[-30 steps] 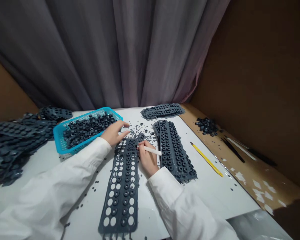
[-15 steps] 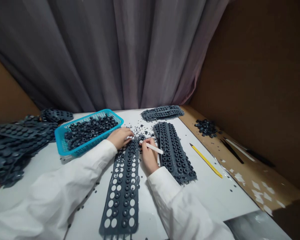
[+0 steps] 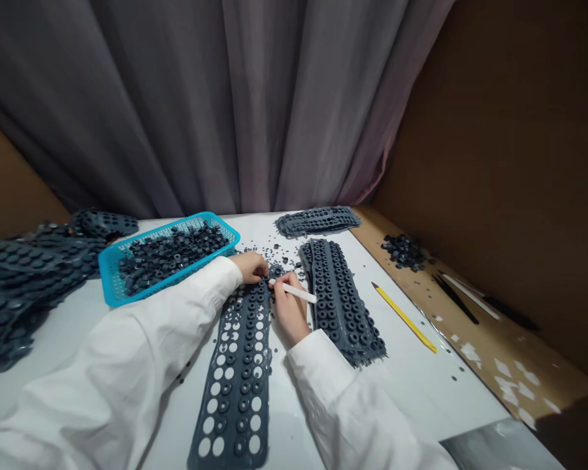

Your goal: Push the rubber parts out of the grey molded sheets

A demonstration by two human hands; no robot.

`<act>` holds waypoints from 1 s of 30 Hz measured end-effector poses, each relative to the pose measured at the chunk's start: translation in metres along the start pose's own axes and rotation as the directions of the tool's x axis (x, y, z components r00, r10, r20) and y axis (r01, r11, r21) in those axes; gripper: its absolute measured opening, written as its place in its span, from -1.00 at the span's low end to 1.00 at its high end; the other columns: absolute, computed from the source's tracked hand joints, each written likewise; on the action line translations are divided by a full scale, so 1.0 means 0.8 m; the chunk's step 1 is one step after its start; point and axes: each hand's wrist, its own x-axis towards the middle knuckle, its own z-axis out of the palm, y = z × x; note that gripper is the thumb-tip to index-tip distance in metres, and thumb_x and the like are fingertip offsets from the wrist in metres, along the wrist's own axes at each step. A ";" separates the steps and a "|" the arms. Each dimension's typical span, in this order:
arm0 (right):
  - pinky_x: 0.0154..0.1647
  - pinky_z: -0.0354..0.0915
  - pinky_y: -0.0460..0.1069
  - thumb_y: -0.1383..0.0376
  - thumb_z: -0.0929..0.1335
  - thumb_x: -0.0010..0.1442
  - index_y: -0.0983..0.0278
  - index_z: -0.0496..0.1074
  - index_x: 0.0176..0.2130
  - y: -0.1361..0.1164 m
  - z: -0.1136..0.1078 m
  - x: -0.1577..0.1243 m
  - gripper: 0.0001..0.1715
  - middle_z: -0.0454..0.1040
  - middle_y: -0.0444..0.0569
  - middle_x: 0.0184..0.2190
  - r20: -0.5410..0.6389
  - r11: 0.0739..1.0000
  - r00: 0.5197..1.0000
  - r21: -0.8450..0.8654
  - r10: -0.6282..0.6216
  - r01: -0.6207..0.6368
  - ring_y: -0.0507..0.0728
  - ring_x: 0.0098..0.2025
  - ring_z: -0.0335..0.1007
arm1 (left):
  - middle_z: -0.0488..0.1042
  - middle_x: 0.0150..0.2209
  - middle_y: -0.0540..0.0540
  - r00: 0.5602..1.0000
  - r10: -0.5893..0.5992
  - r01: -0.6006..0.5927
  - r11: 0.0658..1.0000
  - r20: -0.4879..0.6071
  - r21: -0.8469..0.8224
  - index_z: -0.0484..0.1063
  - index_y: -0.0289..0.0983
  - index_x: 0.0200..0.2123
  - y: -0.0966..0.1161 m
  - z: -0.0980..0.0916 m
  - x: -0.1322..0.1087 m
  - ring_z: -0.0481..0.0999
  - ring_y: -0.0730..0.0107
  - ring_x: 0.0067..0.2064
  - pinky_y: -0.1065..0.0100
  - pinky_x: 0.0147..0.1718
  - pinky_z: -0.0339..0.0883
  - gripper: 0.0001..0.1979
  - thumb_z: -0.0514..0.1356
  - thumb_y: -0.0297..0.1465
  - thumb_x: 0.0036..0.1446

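My left hand (image 3: 253, 266) is at the far end of a dark rubber sheet (image 3: 235, 385), its fingers pressed together; whatever they pinch is too small to make out. The sheet lies lengthwise on the white table, with rows of round rings and open holes. Just right of its far end, my right hand (image 3: 291, 308) is closed on a white pen-like tool (image 3: 298, 292), whose tip points left toward my left fingers. A stack of ringed dark sheets (image 3: 340, 300) lies right of my right hand.
A blue basket (image 3: 106, 277) of small dark rings stands at the left, beside piled dark sheets (image 3: 19, 281). Another sheet bundle (image 3: 318, 222) lies at the back. To the right are a yellow pencil-like tool (image 3: 404, 318), dark rings (image 3: 406, 252) and paper scraps (image 3: 507, 385).
My left hand has moved right, closer to my right hand, and its fingers have drawn together. The perforated sheet has shifted slightly down and left in view. My right hand still holds the white tool.
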 end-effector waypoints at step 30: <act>-0.35 0.22 -0.04 0.17 0.21 0.21 0.22 0.33 -0.30 -0.007 -0.005 -0.005 -0.80 0.47 -0.09 -0.43 -0.023 0.997 0.999 0.076 0.023 -0.022 0.12 -0.38 0.38 | 0.47 -0.25 -0.10 0.852 -0.098 -0.006 0.980 -0.514 -0.197 0.37 -0.26 -0.34 -0.013 0.063 -0.039 0.45 0.28 -0.16 0.27 -0.13 0.31 -0.96 0.12 -0.46 0.12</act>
